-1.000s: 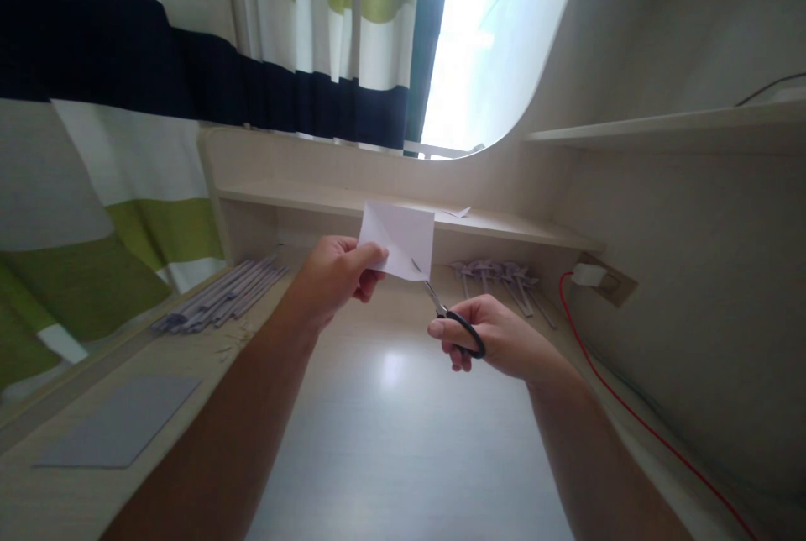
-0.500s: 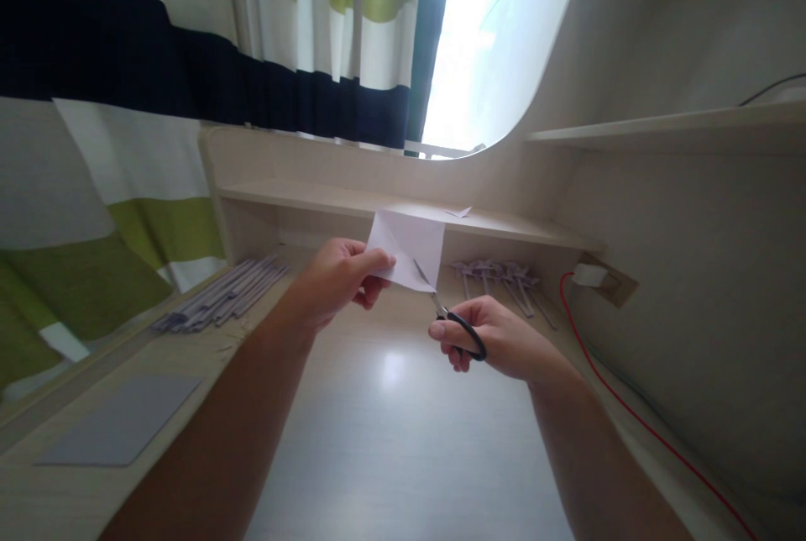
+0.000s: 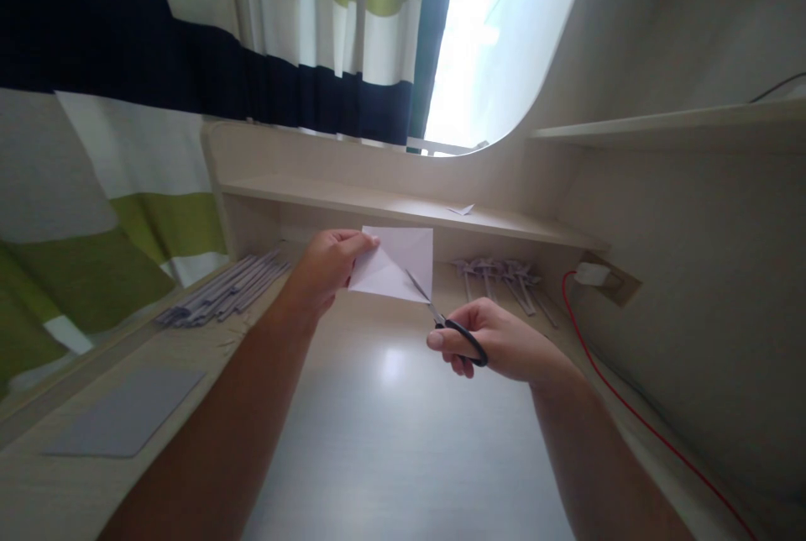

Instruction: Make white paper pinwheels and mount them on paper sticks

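Note:
My left hand (image 3: 327, 268) pinches the left edge of a small white creased paper square (image 3: 396, 264), held in the air above the desk. In my right hand (image 3: 497, 344) are black-handled scissors (image 3: 450, 325); their blades reach up-left into the paper's lower right part. Both forearms stretch out over the pale wooden desk (image 3: 403, 440).
A bundle of grey paper sticks (image 3: 220, 297) lies at the desk's left rear, with a grey sheet (image 3: 129, 411) nearer. Several paper pinwheels (image 3: 497, 276) lie under the low shelf (image 3: 403, 209). A red cable (image 3: 630, 407) runs from a white plug (image 3: 592, 274) along the right wall. Striped curtains hang behind.
The paper has turned in my left hand and sunk a little; the scissor blades have gone further into it along a crease.

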The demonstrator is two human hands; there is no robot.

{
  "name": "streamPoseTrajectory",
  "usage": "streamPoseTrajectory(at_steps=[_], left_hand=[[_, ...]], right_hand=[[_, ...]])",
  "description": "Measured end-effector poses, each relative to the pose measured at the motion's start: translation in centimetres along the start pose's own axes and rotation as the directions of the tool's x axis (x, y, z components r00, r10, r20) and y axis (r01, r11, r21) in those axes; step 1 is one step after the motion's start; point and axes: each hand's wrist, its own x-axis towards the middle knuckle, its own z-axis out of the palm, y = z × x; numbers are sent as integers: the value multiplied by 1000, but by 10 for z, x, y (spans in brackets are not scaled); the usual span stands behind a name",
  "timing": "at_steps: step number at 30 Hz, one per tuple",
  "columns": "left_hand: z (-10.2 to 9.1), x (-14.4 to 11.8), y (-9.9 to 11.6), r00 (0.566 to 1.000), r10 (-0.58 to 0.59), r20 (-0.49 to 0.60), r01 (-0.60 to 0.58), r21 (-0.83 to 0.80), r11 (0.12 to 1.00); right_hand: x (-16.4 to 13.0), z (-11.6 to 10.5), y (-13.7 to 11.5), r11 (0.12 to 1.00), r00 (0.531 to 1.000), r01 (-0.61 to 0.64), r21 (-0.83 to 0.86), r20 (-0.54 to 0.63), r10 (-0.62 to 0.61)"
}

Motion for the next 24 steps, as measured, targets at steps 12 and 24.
streamPoseTrajectory(at_steps=[12, 24], left_hand=[[2, -2, 4, 998, -18, -67, 21, 55, 998], [2, -1, 3, 997, 5, -78, 1, 75, 997]], right_hand=[[0, 1, 2, 1000, 1000, -7, -16, 3, 7], [3, -1, 8, 1000, 1000, -4, 20, -22, 4]])
